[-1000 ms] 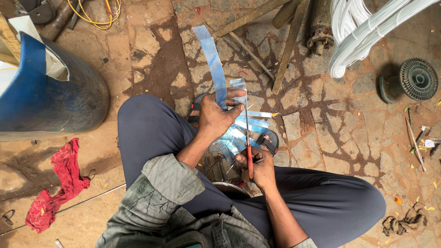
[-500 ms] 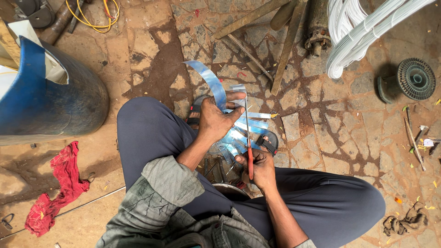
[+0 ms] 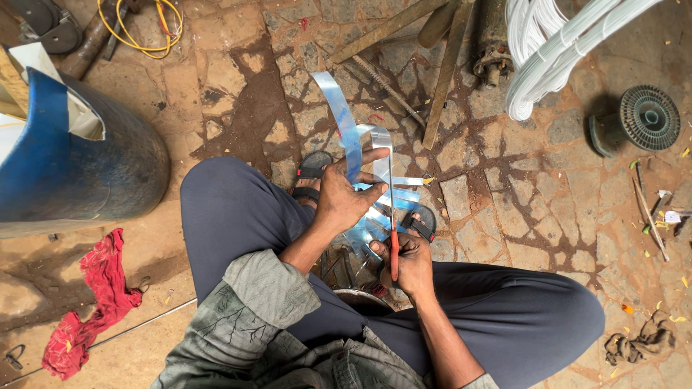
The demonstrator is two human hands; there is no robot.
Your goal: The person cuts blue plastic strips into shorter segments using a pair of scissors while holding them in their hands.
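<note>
Seated cross-legged on a floor [image 3: 504, 209] of cracked, rust-stained stone slabs. Thin sheet metal [image 3: 375, 205] over the lap between the knees, shiny and bluish, cut into long flat strips; one strip [image 3: 342, 119] curling up and away, stiff and ribbon-like, others fanned flat beneath the hands. Left hand [image 3: 344, 196] pressed on the sheet, fingers spread and gripping its upper edge beside the rising strip. Right hand [image 3: 409, 268] closed round red-handled snips [image 3: 393, 241], slim blades running up along the sheet. Sandals [image 3: 311, 176] on both feet, just under the metal. Off to the left, a blue plastic drum [image 3: 86, 169], smooth and rounded, and a crumpled red rag [image 3: 97, 302]. Further out, rusty iron bars [image 3: 440, 79], a coil of white wire [image 3: 555, 50] and a round ribbed dark disc [image 3: 649, 119]
</note>
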